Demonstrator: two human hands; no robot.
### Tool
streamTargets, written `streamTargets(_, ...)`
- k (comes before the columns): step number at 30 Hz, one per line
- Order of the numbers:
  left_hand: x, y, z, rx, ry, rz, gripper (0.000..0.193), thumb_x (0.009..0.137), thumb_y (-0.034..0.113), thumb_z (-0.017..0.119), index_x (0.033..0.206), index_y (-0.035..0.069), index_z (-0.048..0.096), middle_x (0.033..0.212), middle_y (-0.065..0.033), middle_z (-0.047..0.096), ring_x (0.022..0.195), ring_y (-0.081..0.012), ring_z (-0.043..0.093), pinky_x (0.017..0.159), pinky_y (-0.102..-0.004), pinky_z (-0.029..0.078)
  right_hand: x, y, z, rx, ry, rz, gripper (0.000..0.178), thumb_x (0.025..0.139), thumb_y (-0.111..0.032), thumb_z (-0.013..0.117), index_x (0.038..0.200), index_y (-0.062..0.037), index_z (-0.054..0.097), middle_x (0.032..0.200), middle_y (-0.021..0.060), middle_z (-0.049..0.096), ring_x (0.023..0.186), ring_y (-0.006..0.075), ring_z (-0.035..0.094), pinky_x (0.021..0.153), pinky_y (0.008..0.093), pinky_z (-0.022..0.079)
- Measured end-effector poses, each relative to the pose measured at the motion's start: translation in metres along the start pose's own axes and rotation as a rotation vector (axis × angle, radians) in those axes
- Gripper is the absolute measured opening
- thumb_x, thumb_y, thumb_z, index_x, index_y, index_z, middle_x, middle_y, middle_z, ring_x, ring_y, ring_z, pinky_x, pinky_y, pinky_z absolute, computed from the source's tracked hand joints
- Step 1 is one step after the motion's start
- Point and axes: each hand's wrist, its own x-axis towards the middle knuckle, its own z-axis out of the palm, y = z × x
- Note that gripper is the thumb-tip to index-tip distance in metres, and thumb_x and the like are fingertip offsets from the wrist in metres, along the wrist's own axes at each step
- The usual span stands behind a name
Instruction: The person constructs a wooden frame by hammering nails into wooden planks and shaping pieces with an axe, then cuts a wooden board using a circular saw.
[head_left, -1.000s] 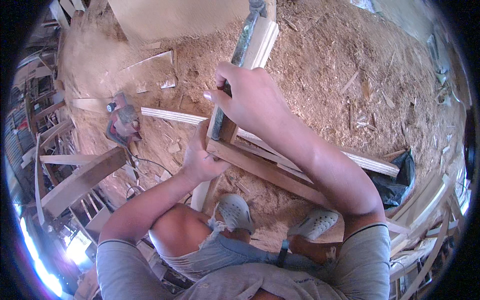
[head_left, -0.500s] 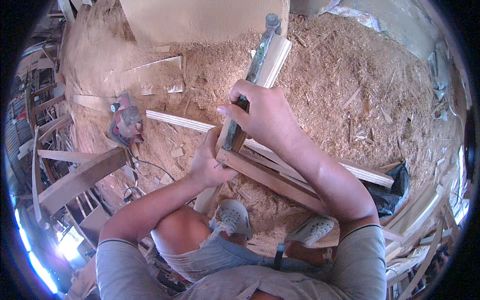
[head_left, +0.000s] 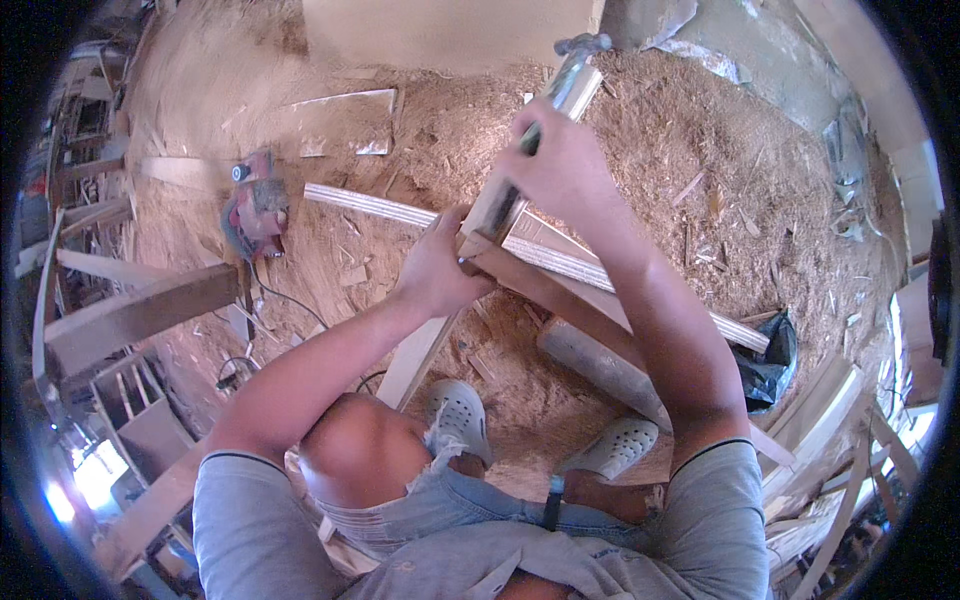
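My right hand (head_left: 572,165) is closed round the handle of a hammer (head_left: 583,46), its metal head pointing away from me. Beneath the hammer, a pale wooden piece (head_left: 492,212) runs lengthwise and meets a brown wooden rail (head_left: 545,278) at a corner. My left hand (head_left: 442,270) is wrapped round this corner, steadying it from the left. A small dark point shows by the left fingers, too small to name. The right hand partly hides the hammer handle, and my right forearm covers the rail's far end.
A long pale strip (head_left: 370,205) lies crosswise under the work. To the left rests a red and grey corded power tool (head_left: 258,212). A rounded grey block (head_left: 600,365) sits below the rail, a black plastic bag (head_left: 768,365) at right. Sawdust covers the ground (head_left: 700,150).
My right hand has moved farther away from the corner, and the hammer head has turned so it shows crosswise. The left hand stays on the corner. The whole view has shifted slightly.
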Motion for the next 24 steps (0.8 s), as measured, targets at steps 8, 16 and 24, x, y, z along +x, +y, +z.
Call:
streamTargets(8, -0.009, -0.017, -0.007, 0.018, 0.103, 0.091, 0.09, 0.068, 0.032, 0.085, 0.145, -0.002, 0.054, 0.127, -0.0267, 0.071, 0.122, -0.0423, 0.068, 0.108, -0.0453, 0.054, -0.108, -0.061, -0.088, 0.072, -0.107, -0.081, 0.045, 0.103, -0.019, 0.062, 0.147, -0.0094, 0.054, 0.087, 0.02, 0.072, 0.081, 0.0322, 0.076, 0.074, 0.044, 0.06)
streamTargets(16, -0.04, -0.052, 0.004, 0.009, 0.114, 0.268, 0.086, 0.07, 0.039, 0.085, 0.141, -0.003, 0.059, 0.122, -0.0255, 0.074, 0.116, -0.0408, 0.072, 0.104, -0.0456, 0.056, -0.216, -0.031, -0.075, -0.328, -0.057, -0.353, 0.053, 0.105, -0.018, 0.061, 0.157, -0.0187, 0.052, 0.097, 0.0226, 0.072, 0.079, 0.0415, 0.073, 0.068, 0.0528, 0.058)
streamTargets(24, -0.041, -0.048, -0.002, 0.019, -0.028, 0.068, 0.068, 0.077, 0.042, 0.084, 0.128, 0.0, 0.067, 0.12, -0.0255, 0.074, 0.121, -0.0407, 0.069, 0.104, -0.0467, 0.055, -0.217, -0.034, -0.068, -0.413, -0.049, -0.315, 0.056, 0.106, -0.018, 0.064, 0.159, -0.0149, 0.05, 0.104, 0.0243, 0.075, 0.086, 0.0424, 0.075, 0.072, 0.048, 0.06)
